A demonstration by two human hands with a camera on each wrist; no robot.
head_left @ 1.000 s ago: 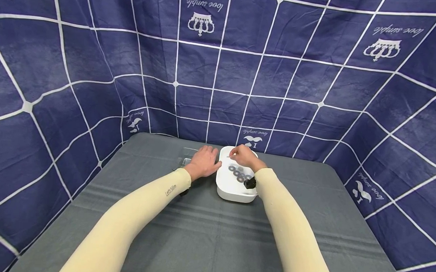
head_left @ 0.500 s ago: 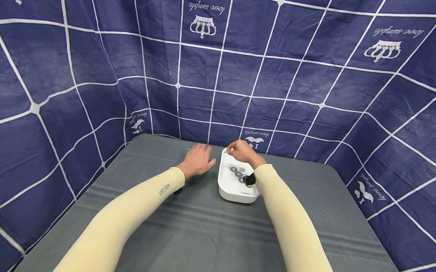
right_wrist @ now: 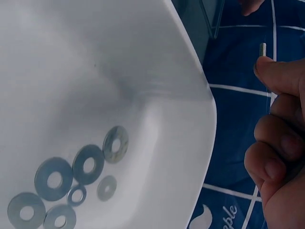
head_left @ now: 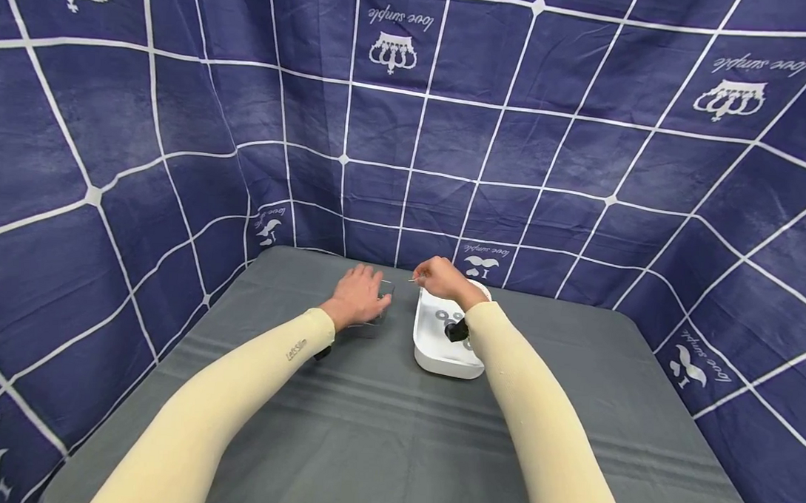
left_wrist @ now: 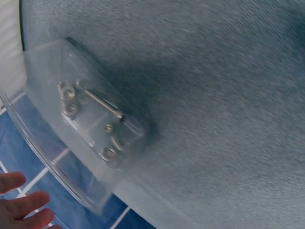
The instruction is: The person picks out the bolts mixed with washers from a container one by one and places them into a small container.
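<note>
My right hand (head_left: pixel 440 277) pinches a small threaded screw (right_wrist: pixel 263 49) between thumb and fingers, just past the far-left rim of a white tray (head_left: pixel 448 367). The screw's threaded tip sticks out beyond the fingertips; its other end is hidden. My left hand (head_left: pixel 358 293) hovers with fingers spread by a clear plastic box (left_wrist: pixel 47 62). In the left wrist view, its fingertips (left_wrist: pixel 33 202) show outside the box's rim. Inside lie a long bolt (left_wrist: pixel 104 105) and several small metal pieces, some of them ring-shaped.
Several flat grey washers (right_wrist: pixel 53 179) lie on the tray's floor. Both stand on a grey cloth-covered table (head_left: pixel 396 444). A blue curtain with white lines (head_left: pixel 447 134) hangs right behind the table's far edge and along both sides.
My right hand has carried the screw from over the tray leftward to beyond its rim. The left hand has shifted a little left, away from the tray.
</note>
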